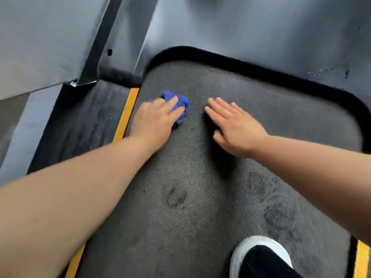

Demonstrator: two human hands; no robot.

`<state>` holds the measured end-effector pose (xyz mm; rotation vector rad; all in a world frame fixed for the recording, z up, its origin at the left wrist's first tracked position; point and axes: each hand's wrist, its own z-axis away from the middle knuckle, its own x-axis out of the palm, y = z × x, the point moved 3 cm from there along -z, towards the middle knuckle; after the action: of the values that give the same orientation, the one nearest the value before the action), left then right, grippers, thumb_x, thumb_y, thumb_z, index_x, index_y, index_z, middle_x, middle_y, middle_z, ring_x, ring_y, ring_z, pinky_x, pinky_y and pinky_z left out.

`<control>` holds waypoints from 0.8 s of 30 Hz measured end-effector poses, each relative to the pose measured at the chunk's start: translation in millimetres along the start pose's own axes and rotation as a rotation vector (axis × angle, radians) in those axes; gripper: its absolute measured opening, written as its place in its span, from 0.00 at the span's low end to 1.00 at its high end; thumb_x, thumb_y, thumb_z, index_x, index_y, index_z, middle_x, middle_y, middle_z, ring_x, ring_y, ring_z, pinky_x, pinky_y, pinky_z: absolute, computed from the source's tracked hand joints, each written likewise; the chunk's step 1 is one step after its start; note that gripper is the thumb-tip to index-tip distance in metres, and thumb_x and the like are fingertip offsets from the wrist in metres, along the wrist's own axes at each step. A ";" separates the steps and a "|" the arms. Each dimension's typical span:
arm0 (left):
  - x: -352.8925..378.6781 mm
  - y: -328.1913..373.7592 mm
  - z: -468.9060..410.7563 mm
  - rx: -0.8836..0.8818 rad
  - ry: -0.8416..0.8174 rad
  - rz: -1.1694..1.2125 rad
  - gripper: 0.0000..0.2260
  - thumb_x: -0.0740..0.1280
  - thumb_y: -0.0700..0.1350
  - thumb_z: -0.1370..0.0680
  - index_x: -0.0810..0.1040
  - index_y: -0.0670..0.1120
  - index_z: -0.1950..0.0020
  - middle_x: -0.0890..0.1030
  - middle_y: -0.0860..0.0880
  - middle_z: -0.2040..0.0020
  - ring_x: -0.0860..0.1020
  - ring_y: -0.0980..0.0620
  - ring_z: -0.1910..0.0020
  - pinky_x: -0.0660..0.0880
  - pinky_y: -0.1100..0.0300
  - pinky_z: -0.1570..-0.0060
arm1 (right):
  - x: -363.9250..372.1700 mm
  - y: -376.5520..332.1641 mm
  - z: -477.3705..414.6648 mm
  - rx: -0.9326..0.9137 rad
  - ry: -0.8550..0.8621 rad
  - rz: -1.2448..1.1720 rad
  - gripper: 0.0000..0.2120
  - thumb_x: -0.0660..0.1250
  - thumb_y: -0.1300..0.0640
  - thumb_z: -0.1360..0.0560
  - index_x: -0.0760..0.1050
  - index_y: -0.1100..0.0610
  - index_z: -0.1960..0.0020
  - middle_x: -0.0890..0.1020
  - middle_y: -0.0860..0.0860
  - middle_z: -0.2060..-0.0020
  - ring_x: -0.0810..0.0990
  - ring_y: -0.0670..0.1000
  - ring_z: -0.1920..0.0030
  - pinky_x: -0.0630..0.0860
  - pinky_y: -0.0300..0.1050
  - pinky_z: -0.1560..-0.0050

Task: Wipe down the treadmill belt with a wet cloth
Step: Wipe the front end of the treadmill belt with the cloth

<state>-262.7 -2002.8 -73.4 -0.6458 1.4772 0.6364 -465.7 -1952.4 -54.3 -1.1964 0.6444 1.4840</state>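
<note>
Treadmill belt (200,177): dark grey, fine woven texture, dusty shoe-print smudges on the stretch nearer the person than both hands. It lies under both hands. Grey motor cover (241,27) sits beyond the fingertips. Left hand (156,119): fingers curled over the bunched blue cloth (181,103), pressing it onto the belt; cloth pokes out ahead of the fingers. Right hand (236,127): flat, fingers straight, palm down on the belt, just right of the cloth, apart from it. Shoe (259,255), black with white toe, on the belt behind the right hand. Counts: two hands, one cloth, one shoe, two yellow stripes (126,115), one just left of the left hand.
</note>
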 end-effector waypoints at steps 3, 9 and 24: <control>0.2 -1.8 -4.3 -0.151 -0.047 0.049 0.24 0.52 0.46 0.30 0.81 0.45 0.42 0.80 0.41 0.40 0.79 0.40 0.55 0.75 0.52 0.59 | 7.4 -10.8 -8.0 -0.011 -0.023 0.002 0.32 0.55 0.49 0.23 0.48 0.54 0.22 0.47 0.50 0.23 0.44 0.50 0.23 0.42 0.49 0.25; 1.2 11.8 91.0 -0.050 -0.036 0.125 0.20 0.55 0.41 0.28 0.81 0.44 0.42 0.79 0.41 0.38 0.78 0.43 0.55 0.75 0.53 0.60 | 5.4 -13.5 -19.3 -0.029 -0.030 0.086 0.31 0.51 0.48 0.23 0.46 0.52 0.22 0.46 0.48 0.23 0.44 0.50 0.23 0.43 0.49 0.26; -25.1 -20.0 87.4 -0.279 0.003 0.339 0.22 0.54 0.43 0.29 0.73 0.45 0.35 0.74 0.38 0.34 0.79 0.38 0.48 0.78 0.46 0.51 | 0.2 -62.4 -31.9 -0.050 0.105 -0.034 0.30 0.51 0.41 0.25 0.59 0.49 0.25 0.60 0.54 0.25 0.59 0.57 0.26 0.59 0.54 0.27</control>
<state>-188.5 -1952.4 -48.7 -0.6118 1.5276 1.1191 -396.4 -1962.7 -53.1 -1.3242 0.6575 1.4236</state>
